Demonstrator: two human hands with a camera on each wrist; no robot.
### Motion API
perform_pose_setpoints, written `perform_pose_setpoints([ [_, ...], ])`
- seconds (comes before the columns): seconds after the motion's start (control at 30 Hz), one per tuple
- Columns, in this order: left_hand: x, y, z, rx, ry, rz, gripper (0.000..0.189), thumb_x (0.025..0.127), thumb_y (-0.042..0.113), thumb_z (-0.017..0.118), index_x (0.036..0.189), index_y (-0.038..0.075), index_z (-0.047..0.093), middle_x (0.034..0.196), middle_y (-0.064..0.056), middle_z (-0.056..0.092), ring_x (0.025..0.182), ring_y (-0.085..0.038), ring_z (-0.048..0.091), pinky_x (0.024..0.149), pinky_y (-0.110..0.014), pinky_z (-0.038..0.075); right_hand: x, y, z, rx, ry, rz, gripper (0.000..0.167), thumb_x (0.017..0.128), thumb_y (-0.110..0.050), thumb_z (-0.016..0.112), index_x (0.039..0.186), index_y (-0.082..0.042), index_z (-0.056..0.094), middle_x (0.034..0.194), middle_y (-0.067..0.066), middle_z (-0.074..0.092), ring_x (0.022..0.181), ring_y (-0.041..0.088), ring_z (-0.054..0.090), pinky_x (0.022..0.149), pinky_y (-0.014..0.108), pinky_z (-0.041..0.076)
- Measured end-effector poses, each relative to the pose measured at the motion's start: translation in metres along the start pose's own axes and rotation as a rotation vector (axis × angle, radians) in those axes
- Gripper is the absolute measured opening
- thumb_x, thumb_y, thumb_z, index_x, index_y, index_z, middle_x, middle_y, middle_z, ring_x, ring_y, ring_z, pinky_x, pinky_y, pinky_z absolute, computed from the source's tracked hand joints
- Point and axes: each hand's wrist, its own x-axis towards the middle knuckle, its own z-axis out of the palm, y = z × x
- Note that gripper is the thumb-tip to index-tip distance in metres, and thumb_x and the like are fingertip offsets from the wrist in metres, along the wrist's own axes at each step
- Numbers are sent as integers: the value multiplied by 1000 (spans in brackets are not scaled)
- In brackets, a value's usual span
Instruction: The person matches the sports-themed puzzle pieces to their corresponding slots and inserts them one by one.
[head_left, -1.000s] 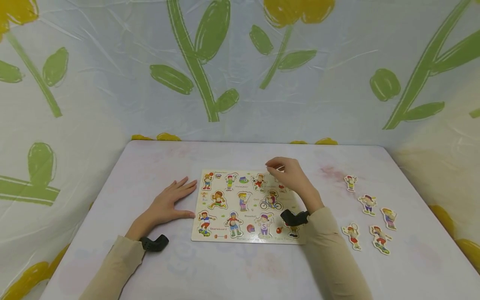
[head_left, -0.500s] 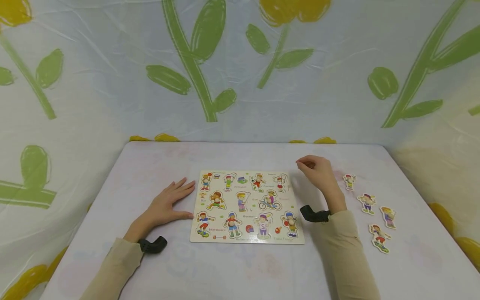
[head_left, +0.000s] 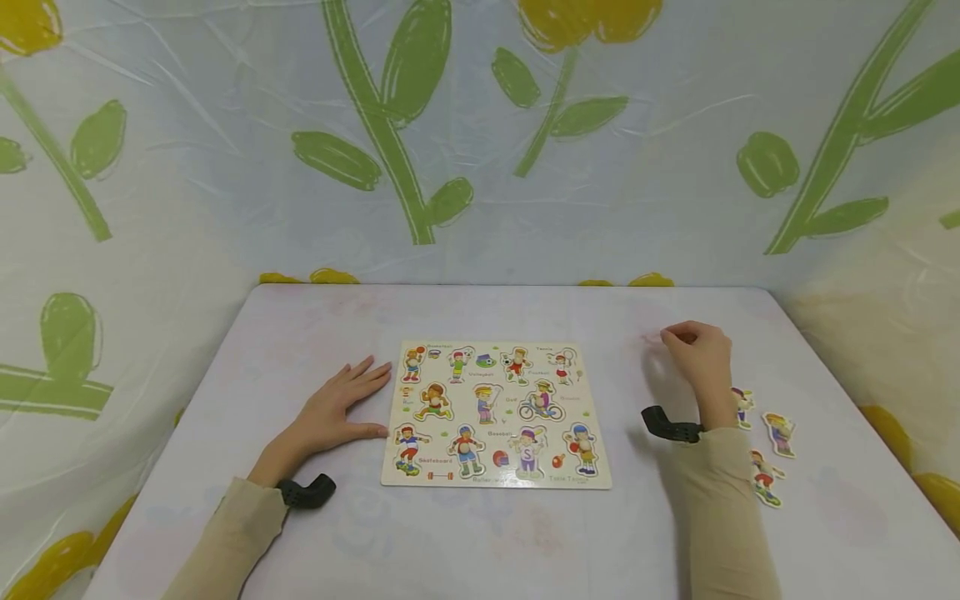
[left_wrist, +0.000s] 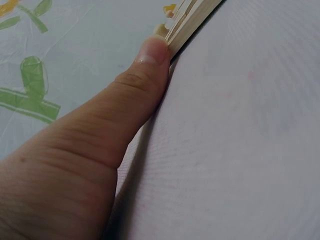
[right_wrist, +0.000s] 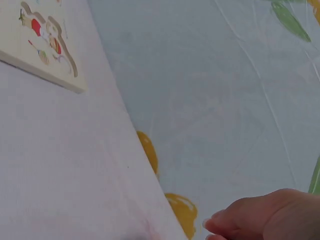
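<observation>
A sports-themed wooden puzzle board (head_left: 600, 433) lies flat in the head view, its cartoon figures in three rows. My left hand (head_left: 333, 408) rests flat beside it with fingers spread. In the left wrist view the thumb (left_wrist: 145, 65) touches the board's edge (left_wrist: 190, 30). Right of the board, my right hand (head_left: 697, 354) is raised over the table, fingers curled and thumb meeting index finger; nothing shows between them. The right wrist view catches its fingertips (right_wrist: 212, 225) and a recessed tennis outline (right_wrist: 52, 40) on the board.
Loose puzzle pieces lie on the right: a partly covered baseball figure (head_left: 742, 408), a golf figure (head_left: 780, 436) and a skateboard figure (head_left: 767, 477). The right arm hides the table beneath it. A flowered cloth wall (head_left: 480, 167) rises behind the table.
My right hand has moved right, from over the board's upper right corner to over the loose pieces. It now covers the volleyball figure; the sleeve hides the tennis figure. The left hand stays put.
</observation>
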Motion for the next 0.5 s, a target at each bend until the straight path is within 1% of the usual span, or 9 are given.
perform_pose_setpoints([
  [0.07,0,0,0,2,0,-2,93,78,58,76,152,12,43,157,0,38,150,-29,21,121,-52,13,0,8,-3,4,25,56,34,97,-21,56,109,7,70,104,26,68,96,30,56,72,31,42],
  [0.2,0,1,0,5,1,-3,91,80,56,76,151,12,43,157,-1,38,150,-29,21,121,-52,13,1,22,-7,8,18,177,37,96,-20,53,116,8,66,112,26,63,106,33,51,74,32,40],
  [0.27,0,1,0,7,0,-4,90,80,56,76,151,12,43,157,-1,38,150,-29,21,121,-52,13,1,27,-7,2,18,225,39,94,-19,53,119,9,64,114,26,60,106,35,50,73,34,39],
  [0.4,0,1,0,8,-5,-11,88,82,55,75,152,12,42,157,0,38,150,-28,21,121,-52,13,1,37,-8,-13,24,298,38,92,-17,56,117,10,63,109,24,58,100,36,50,68,35,39],
  [0.5,0,0,1,8,-5,-14,87,82,55,74,152,13,42,157,1,38,150,-28,20,121,-52,13,1,43,-8,-17,29,323,35,90,-15,56,113,10,65,101,21,60,95,34,50,65,33,40],
])
